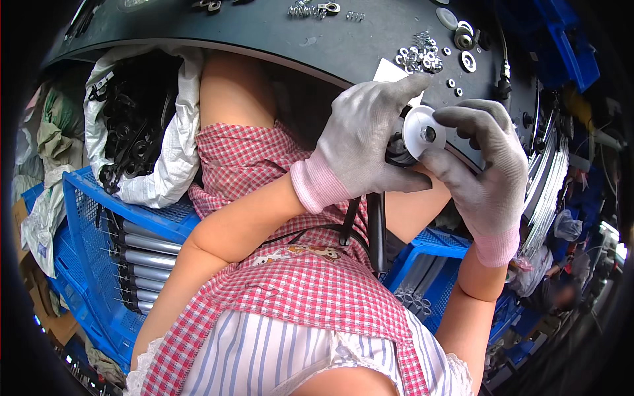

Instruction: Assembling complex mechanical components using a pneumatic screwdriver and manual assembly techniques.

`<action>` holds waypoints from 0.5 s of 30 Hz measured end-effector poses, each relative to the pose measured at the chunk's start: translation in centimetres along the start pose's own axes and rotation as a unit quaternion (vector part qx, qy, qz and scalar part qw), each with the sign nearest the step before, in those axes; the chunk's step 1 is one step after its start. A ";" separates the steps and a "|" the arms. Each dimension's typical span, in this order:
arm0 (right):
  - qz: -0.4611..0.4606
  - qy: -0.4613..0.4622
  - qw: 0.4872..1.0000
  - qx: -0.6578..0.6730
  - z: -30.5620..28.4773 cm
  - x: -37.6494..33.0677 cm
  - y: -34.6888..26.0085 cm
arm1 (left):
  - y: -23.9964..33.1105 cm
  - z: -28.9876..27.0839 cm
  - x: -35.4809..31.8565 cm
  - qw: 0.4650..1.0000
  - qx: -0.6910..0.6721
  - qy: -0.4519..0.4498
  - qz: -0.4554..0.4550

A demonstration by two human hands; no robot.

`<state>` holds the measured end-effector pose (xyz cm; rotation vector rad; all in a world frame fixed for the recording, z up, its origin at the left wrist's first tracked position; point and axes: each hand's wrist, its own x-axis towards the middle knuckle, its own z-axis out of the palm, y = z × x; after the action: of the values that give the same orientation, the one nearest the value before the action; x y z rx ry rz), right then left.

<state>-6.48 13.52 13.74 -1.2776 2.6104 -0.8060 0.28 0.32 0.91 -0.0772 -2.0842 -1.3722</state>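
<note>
Both my hands wear grey-white gloves with pink cuffs. My right hand pinches a white round disc between thumb and fingers at its rim; something dark and shiny sits at its middle. Just left of it, my left hand curls around a black round part, mostly hidden behind the glove and the disc. The disc faces this part closely; whether they touch I cannot tell. Below my left hand, a black tube runs down to my lap; its join to the black part is hidden.
Springs, small metal rings and a round washer lie on the dark table. A white sack of black parts stands at left, above a blue crate with grey tubes. Another blue crate is at right.
</note>
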 end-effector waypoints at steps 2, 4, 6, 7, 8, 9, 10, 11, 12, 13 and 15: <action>-0.033 0.024 0.999 0.036 0.6 0.3 1.1 | -0.5 0.3 -0.2 1.000 -0.003 0.014 0.015; -0.071 -0.008 0.991 0.115 1.4 0.2 3.2 | -1.1 0.7 -0.3 0.998 -0.004 0.043 0.045; -0.004 0.016 0.983 0.183 1.9 -0.6 4.0 | -1.0 0.7 -0.5 0.999 -0.016 0.033 0.036; 0.024 0.041 0.977 0.208 2.0 -0.8 4.1 | -0.9 0.6 -0.5 0.999 -0.026 0.025 0.024; 0.016 0.094 0.975 0.203 2.6 -0.7 4.0 | -1.1 0.3 -0.4 0.999 0.000 0.014 0.036; 0.018 0.096 0.974 0.202 3.0 -0.8 4.1 | -1.1 0.4 -0.4 0.999 -0.002 0.012 0.037; -0.006 0.089 0.971 0.222 3.5 -0.8 4.2 | -1.2 0.5 -0.5 0.999 0.003 0.015 0.037; -0.029 0.081 0.967 0.241 3.8 -0.9 4.4 | -1.2 0.6 -0.5 0.999 0.007 0.019 0.036; 0.009 0.095 0.962 0.257 3.6 -1.3 4.8 | -1.1 0.5 -0.5 0.999 0.007 0.019 0.036; 0.014 0.159 0.965 0.207 3.6 -1.5 4.8 | -0.9 0.3 -0.5 0.999 0.013 0.013 0.028; -0.027 0.167 0.971 0.170 3.8 -1.0 4.2 | -0.8 0.3 -0.5 1.000 0.017 0.006 0.020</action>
<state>-7.54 14.82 8.22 -1.2028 2.5195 -1.5203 0.23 0.35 -0.02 -0.0959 -2.0834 -1.3092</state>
